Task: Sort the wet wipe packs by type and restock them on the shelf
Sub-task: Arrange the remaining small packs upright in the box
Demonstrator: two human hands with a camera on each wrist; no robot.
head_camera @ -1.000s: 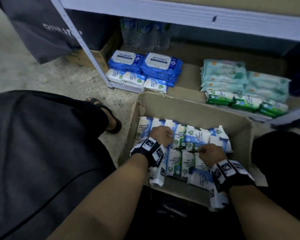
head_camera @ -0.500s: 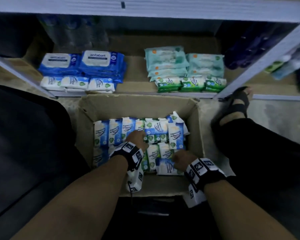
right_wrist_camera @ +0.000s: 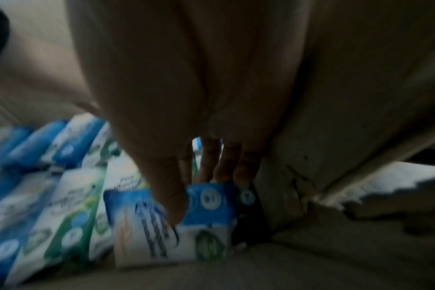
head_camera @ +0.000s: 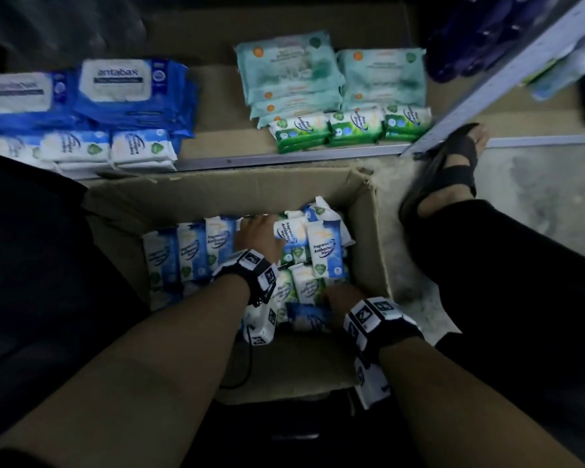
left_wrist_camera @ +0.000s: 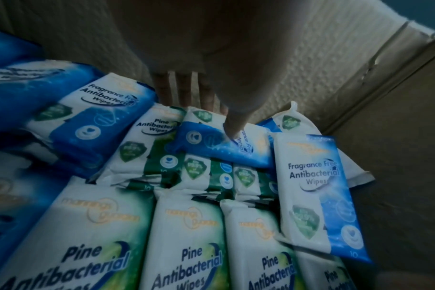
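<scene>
Left wrist view: my left hand pinches a blue fragrance-free pack — thumb on its face, fingers behind. My right hand pinches another blue pack near the cardboard box corner — apparently pulling blues from pine packs.

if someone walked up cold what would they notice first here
Probably the open cardboard box on the floor, packed with mixed blue fragrance free packs and green pine packs, with both hands down among them. Behind it, the low shelf holds sorted stacks: big blue antabax packs at left, pale teal packs at right.
</scene>
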